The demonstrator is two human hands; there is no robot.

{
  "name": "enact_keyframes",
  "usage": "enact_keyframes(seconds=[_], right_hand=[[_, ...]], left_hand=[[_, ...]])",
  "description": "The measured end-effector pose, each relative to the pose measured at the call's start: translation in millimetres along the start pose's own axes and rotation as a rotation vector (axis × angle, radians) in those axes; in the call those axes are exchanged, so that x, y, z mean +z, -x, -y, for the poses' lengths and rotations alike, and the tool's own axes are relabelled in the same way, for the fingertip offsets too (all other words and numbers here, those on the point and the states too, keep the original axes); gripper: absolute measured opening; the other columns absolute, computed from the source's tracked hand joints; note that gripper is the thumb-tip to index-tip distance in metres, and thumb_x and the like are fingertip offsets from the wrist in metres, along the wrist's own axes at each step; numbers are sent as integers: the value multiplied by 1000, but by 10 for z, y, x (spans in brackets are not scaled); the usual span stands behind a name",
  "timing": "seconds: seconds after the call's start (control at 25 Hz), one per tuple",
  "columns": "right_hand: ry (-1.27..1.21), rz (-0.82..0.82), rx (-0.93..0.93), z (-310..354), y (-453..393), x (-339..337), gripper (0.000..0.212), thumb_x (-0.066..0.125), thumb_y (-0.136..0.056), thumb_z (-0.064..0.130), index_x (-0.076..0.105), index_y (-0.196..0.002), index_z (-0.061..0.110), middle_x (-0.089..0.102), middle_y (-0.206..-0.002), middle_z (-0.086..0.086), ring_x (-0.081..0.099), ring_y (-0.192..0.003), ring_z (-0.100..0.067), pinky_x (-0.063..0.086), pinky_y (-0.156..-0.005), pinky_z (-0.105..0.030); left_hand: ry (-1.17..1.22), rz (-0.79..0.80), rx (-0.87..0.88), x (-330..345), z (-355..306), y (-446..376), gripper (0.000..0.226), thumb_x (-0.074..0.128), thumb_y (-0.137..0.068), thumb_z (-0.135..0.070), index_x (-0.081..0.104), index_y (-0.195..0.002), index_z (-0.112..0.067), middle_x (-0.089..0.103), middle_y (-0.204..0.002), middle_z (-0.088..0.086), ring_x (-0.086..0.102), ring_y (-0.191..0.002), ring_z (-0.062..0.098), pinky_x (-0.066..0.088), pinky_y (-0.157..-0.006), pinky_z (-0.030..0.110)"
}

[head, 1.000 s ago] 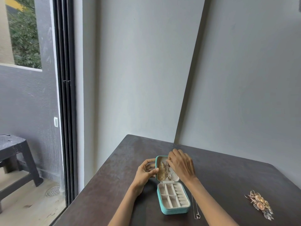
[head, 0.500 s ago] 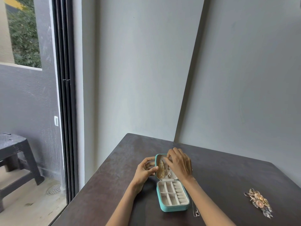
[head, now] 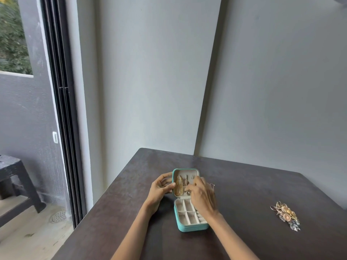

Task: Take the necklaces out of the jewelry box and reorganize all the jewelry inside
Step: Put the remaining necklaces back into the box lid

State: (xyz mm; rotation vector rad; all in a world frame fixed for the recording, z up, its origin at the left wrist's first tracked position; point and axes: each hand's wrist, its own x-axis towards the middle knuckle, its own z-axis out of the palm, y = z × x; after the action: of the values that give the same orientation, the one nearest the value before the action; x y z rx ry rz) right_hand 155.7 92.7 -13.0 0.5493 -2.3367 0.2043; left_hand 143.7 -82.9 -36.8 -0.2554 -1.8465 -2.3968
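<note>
Dark bench point(head: 253, 188) in a grey corner: my left hand point(head: 159, 190) grips the open teal jewelry box point(head: 187, 228), lower centre; my right hand point(head: 201, 197) pinches necklaces point(head: 179, 185) in its lid. A jewelry pile point(head: 286, 215) lies lower right.

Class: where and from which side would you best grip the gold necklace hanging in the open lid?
Probably pinch the gold necklace near its top, coming from the front: it hangs flat against the propped lid, and the left hand blocks the left edge.
</note>
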Motion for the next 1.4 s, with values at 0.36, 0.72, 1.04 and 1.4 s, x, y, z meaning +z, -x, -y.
enact_keyframes(seconds=[0.36, 0.72, 1.04, 1.4], right_hand=[[-319, -22, 659, -227, 143, -93, 26, 51, -84, 3, 68, -94, 19, 60, -97, -2, 59, -94, -24, 43, -63, -29], [-81, 488, 805, -569, 81, -205, 18, 64, -87, 25, 57, -77, 12, 65, -99, -12, 62, -100, -31, 46, -71, -32], [-111, 493, 825, -616, 71, -209, 16, 54, -85, 19, 60, -71, 14, 66, -88, -13, 64, -93, -31, 44, -68, -29], [-1236, 338, 1038, -674, -211, -616, 18, 48, -87, 13, 49, -69, 14, 34, -49, 4, 28, -39, -8, 21, -35, -17]], left_hand=[[-66, -85, -4, 54, 36, 12, 22, 60, -89, -4, 62, -109, -10, 69, -96, 9, 65, -75, 13, 54, -62, 21], [-43, -290, -115, 61, -168, 15, 26, 39, -99, -34, 58, -107, -18, 61, -104, 3, 59, -92, 22, 50, -73, 34], [-277, -247, -6, 117, -460, -34, 23, 43, -98, -29, 58, -109, -15, 62, -107, 2, 54, -98, 19, 44, -76, 26], [-371, 99, 70, 1007, -759, -269, 24, 49, -93, -5, 63, -112, 0, 65, -101, 7, 59, -79, 11, 44, -68, 10]])
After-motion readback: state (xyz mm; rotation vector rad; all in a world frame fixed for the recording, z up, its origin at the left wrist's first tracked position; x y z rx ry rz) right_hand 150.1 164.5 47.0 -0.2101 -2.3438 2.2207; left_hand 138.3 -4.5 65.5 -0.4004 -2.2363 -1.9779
